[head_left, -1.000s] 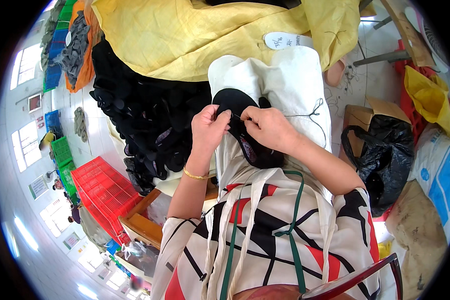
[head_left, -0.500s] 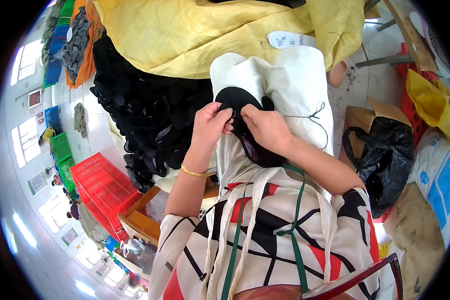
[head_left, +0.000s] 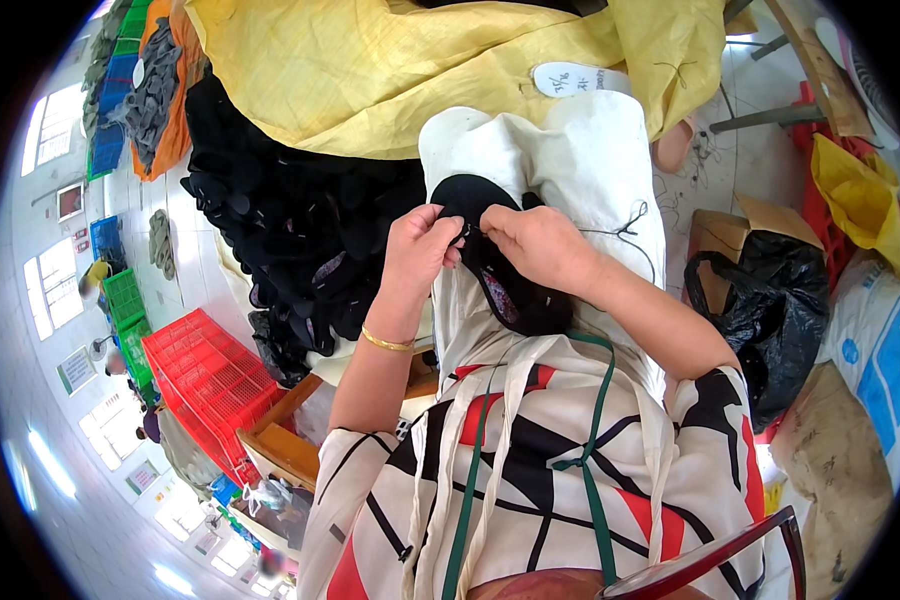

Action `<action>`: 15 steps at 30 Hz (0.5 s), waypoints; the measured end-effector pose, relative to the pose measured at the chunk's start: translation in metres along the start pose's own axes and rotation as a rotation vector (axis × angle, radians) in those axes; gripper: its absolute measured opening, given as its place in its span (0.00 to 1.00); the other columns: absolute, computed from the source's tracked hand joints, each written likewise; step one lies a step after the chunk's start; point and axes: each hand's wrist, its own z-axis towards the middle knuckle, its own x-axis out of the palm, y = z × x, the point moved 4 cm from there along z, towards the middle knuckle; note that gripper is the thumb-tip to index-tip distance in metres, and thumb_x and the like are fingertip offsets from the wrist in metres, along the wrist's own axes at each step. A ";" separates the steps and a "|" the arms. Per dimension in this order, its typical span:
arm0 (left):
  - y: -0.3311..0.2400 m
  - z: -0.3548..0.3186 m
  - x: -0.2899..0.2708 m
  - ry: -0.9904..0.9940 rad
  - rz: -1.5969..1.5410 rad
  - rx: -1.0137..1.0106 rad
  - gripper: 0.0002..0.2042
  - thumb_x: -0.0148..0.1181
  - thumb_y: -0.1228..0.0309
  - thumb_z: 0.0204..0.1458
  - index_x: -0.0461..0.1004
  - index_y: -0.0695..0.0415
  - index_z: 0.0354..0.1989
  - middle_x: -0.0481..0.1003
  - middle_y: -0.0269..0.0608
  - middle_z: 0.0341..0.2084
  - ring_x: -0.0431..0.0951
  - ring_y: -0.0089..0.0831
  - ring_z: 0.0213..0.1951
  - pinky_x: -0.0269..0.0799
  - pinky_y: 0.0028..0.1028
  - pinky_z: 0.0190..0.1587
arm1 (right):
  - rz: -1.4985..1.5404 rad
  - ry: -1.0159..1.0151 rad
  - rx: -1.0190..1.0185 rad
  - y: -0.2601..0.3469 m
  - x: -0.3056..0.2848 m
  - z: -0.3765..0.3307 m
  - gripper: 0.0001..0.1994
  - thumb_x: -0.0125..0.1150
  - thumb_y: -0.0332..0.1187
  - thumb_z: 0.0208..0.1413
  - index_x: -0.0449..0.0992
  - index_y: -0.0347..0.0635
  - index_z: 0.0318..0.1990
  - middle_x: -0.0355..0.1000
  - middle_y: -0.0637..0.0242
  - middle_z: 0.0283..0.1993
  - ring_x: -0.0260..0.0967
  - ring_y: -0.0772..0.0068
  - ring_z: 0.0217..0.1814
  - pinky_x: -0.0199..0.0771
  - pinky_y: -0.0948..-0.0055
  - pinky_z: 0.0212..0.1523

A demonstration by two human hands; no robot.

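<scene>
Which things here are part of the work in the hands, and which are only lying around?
In the work:
left hand
right hand
black shoe piece
thread
white apron

Lying around:
pile of black pieces
yellow cloth
red crate
black bag
white insole

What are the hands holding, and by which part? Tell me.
Both hands, the left hand and the right hand, pinch the black shoe upper at its top edge, near the toe end, over the white apron.
</scene>
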 end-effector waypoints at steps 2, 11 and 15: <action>0.000 0.001 0.000 0.017 -0.003 -0.015 0.04 0.60 0.71 0.56 0.77 0.58 0.30 0.74 0.31 0.20 0.70 0.17 0.18 0.67 0.18 0.24 | 0.000 0.005 0.027 0.001 0.001 -0.001 0.05 0.55 0.32 0.59 0.74 0.45 0.40 0.76 0.53 0.28 0.76 0.45 0.30 0.75 0.49 0.32; 0.002 0.003 -0.003 0.068 -0.068 -0.043 0.05 0.59 0.70 0.57 0.76 0.57 0.31 0.75 0.32 0.21 0.71 0.18 0.19 0.68 0.19 0.24 | -0.093 0.005 0.077 0.004 0.020 -0.004 0.04 0.51 0.29 0.61 0.64 0.40 0.40 0.74 0.52 0.24 0.74 0.43 0.28 0.73 0.48 0.30; 0.007 0.004 -0.004 0.084 -0.123 -0.030 0.06 0.59 0.69 0.57 0.75 0.59 0.34 0.75 0.34 0.23 0.72 0.19 0.20 0.69 0.20 0.25 | -0.012 -0.010 0.169 0.009 0.017 -0.001 0.06 0.51 0.27 0.61 0.63 0.38 0.42 0.73 0.47 0.26 0.74 0.40 0.30 0.72 0.46 0.31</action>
